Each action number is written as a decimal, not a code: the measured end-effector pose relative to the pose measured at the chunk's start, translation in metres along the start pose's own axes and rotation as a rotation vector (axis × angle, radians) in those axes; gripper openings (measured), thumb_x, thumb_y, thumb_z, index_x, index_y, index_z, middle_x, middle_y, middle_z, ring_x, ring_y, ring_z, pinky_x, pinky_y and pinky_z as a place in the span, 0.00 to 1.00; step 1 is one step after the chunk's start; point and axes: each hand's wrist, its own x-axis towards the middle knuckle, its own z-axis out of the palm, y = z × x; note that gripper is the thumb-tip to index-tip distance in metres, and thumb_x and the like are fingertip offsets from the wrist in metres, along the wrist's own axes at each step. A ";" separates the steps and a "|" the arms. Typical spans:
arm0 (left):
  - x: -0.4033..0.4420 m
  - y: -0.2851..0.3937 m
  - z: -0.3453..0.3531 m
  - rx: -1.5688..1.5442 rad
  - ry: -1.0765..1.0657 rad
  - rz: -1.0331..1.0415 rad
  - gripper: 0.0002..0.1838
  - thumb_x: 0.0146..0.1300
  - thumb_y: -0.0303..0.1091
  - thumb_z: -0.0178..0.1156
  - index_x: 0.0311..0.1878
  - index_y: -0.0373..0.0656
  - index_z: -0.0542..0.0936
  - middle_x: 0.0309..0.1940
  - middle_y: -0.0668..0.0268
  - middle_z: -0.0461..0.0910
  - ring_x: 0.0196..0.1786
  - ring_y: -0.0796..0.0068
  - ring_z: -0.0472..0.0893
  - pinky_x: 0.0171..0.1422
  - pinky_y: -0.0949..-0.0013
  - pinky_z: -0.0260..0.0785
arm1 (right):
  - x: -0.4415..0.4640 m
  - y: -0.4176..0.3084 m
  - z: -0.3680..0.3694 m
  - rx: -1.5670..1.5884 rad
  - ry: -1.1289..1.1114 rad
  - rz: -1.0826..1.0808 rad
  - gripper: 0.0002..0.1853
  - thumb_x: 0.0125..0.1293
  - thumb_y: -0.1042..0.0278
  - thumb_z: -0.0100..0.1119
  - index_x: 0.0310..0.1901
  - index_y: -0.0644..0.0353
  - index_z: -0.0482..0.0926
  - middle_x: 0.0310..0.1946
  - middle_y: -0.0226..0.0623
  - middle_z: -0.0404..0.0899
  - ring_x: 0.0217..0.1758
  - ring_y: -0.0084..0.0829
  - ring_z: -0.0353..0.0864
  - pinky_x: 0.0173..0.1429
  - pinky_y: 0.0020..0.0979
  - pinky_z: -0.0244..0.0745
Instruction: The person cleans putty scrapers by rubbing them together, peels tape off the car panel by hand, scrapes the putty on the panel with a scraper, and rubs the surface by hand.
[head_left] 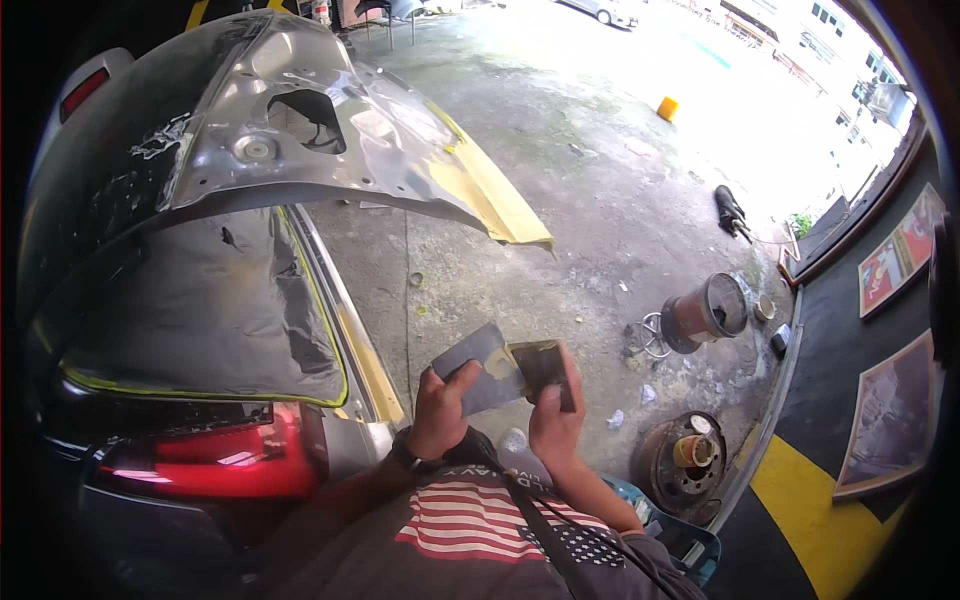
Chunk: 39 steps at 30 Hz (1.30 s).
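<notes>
Gripping right of the tail light point(225, 450), the left hand point(440, 418) clamps a grey plate point(480, 376), the right hand point(557, 425) a dark plate point(540, 367).

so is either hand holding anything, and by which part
The left hand grips a flat grey plate by its near left edge; the right hand grips a smaller, dark flat piece by its near right side.

Right of the car point(140, 530), the left hand point(440, 412) holds a flat plate point(477, 362), with a second plate point(538, 366) in the right hand point(556, 425) just beside it. Farther right of the car, a bucket point(693, 316) and a wheel rim point(662, 482) are on the floor point(560, 280), a tin point(690, 453) on the rim. Farthest right of the car, two posters point(897, 252) hang on the wall point(822, 365). Beyond the car's window point(190, 310) lies a metal panel point(390, 160).
</notes>
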 end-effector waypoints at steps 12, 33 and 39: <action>0.035 -0.032 0.090 -0.310 -0.219 -0.174 0.11 0.73 0.30 0.58 0.53 0.37 0.81 0.45 0.65 0.85 0.46 0.75 0.84 0.51 0.69 0.78 | 0.039 -0.024 -0.101 -0.334 -0.256 -0.091 0.23 0.79 0.62 0.45 0.67 0.69 0.70 0.57 0.56 0.77 0.60 0.50 0.78 0.65 0.43 0.70; 0.189 -0.252 0.382 0.755 -0.576 0.454 0.22 0.54 0.17 0.65 0.55 0.36 0.81 0.43 0.53 0.86 0.46 0.56 0.87 0.50 0.64 0.78 | 0.244 0.047 -0.381 -0.592 0.165 -0.374 0.24 0.74 0.72 0.49 0.68 0.75 0.68 0.55 0.58 0.80 0.54 0.47 0.84 0.60 0.39 0.76; 0.278 -0.266 0.418 0.331 -0.541 0.044 0.13 0.64 0.20 0.59 0.51 0.36 0.81 0.44 0.59 0.86 0.46 0.68 0.86 0.47 0.68 0.78 | 0.316 0.064 -0.408 -0.608 0.008 -0.090 0.23 0.73 0.72 0.53 0.67 0.71 0.70 0.55 0.60 0.79 0.56 0.55 0.82 0.61 0.40 0.75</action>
